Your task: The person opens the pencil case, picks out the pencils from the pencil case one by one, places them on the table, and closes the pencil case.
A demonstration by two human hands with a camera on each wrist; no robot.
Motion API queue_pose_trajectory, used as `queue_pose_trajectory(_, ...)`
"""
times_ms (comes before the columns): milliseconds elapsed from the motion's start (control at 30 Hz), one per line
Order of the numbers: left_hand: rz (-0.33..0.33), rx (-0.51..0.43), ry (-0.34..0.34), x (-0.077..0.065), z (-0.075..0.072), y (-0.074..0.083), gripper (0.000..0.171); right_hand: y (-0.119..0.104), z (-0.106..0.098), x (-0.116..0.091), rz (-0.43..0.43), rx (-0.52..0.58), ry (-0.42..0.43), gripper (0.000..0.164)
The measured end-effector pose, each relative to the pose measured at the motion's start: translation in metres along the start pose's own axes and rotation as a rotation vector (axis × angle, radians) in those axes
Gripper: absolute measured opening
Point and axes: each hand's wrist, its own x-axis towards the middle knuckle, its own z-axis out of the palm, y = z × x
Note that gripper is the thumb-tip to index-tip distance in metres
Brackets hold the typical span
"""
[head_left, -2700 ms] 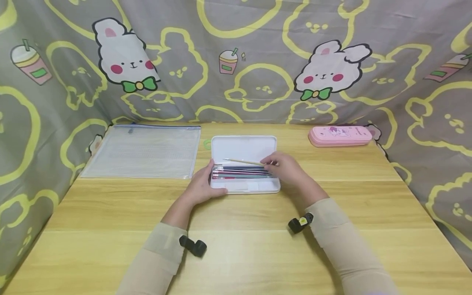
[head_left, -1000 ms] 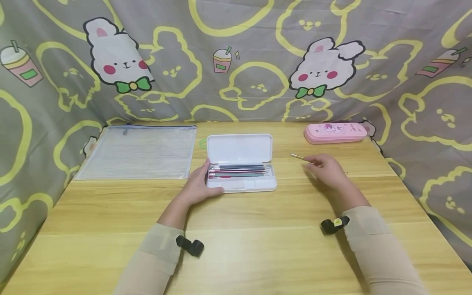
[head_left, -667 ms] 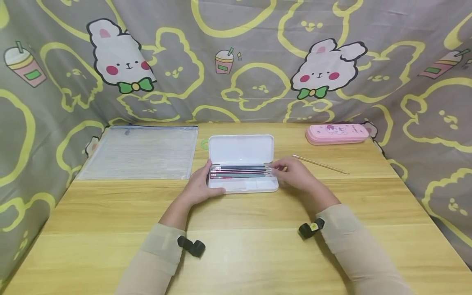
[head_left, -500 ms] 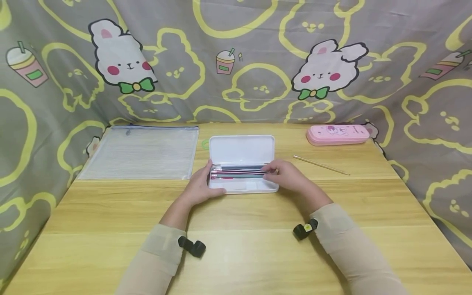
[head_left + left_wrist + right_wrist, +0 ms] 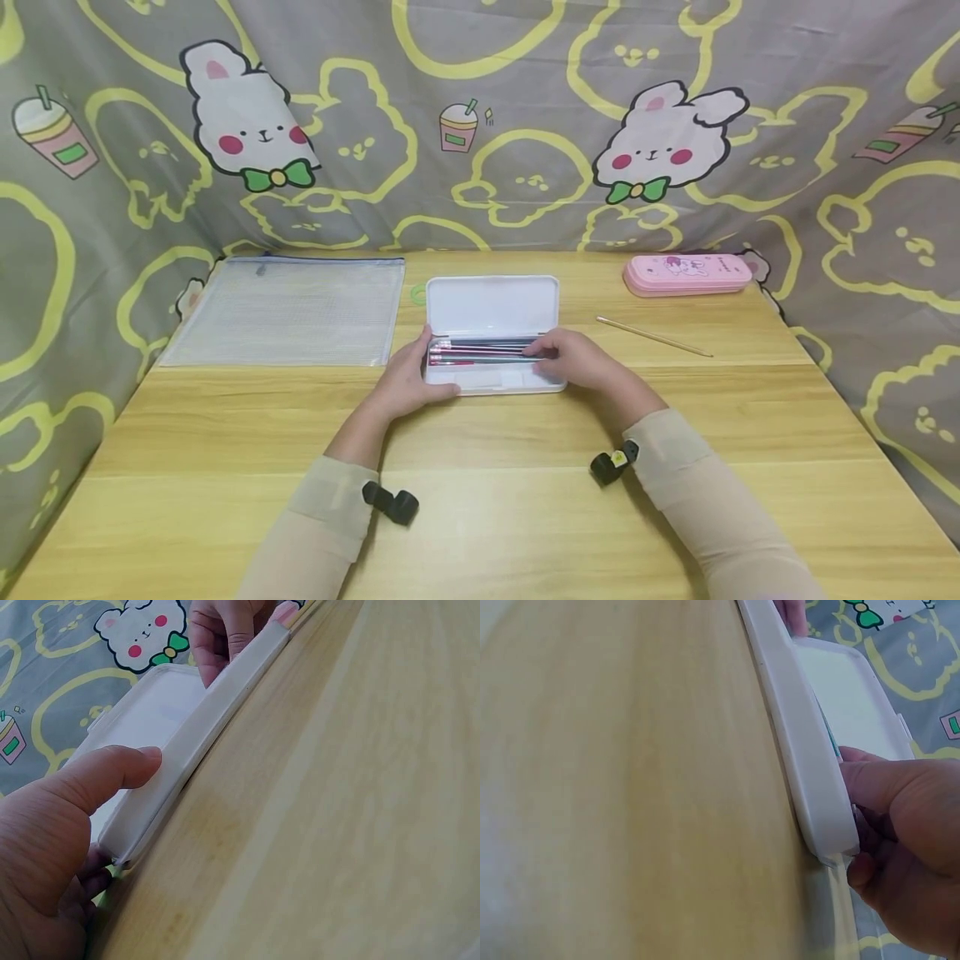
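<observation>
At a wood-grain bench (image 5: 480, 525), a person in beige sleeves (image 5: 322, 500) works over a white pencil case (image 5: 492, 307), which sits near the centre, its lid tipped up at the back. The left hand (image 5: 407, 379) steadies the left end, its grip clamped on the case, thumb across the front wall and fingers around the far side. The right hand (image 5: 585, 360) dips into the opposite end, its fingertips at the ends of several pencils (image 5: 487, 350) lying side by side in the rear compartment; whether that grip has come together on a pencil cannot be told, as the case wall and the hand itself hide the contact. A gold-coloured pencil (image 5: 654, 337) lies slantwise on the bench, apart from the case and to its right. Beyond it, near the back edge, rests a pink pencil case (image 5: 688, 275) with its lid down. A translucent zip pouch (image 5: 288, 312) lies flat to the left, with a small green item (image 5: 418, 293) between it and the white case. Behind hangs a grey curtain (image 5: 360, 167) printed with rabbits and drink cups.
</observation>
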Motion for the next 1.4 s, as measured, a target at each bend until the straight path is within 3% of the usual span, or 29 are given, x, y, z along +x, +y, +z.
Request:
queue_pose_trajectory(300, -0.006, -0.015, -0.005, -0.003, 0.001, 0.002, 0.12, 0.013, -0.004, -0.004, 0.011, 0.145, 0.051, 0.023)
queue_pose_trajectory(500, -0.007, -0.021, -0.009, -0.003, 0.001, 0.003, 0.119, 0.024, -0.017, -0.024, 0.058, 0.26, 0.124, 0.028)
queue_pose_trajectory(767, -0.02, -0.012, -0.011, -0.003, -0.001, 0.004, 0.121, 0.065, -0.046, -0.062, 0.156, 0.195, 0.221, 0.033)
queue_pose_trajectory(1067, -0.022, -0.014, -0.013, -0.002, -0.002, 0.002, 0.121, 0.098, -0.075, -0.106, 0.276, 0.236, 0.344, 0.042)
queue_pose_trajectory(1333, -0.023, -0.005, -0.013, -0.003, -0.001, 0.002, 0.12, 0.125, -0.087, -0.125, 0.356, 0.328, 0.378, 0.037)
queue_pose_trajectory(1400, -0.023, -0.005, -0.015, -0.003, -0.001, 0.002, 0.12, 0.131, -0.089, -0.127, 0.376, 0.303, 0.379, 0.04)
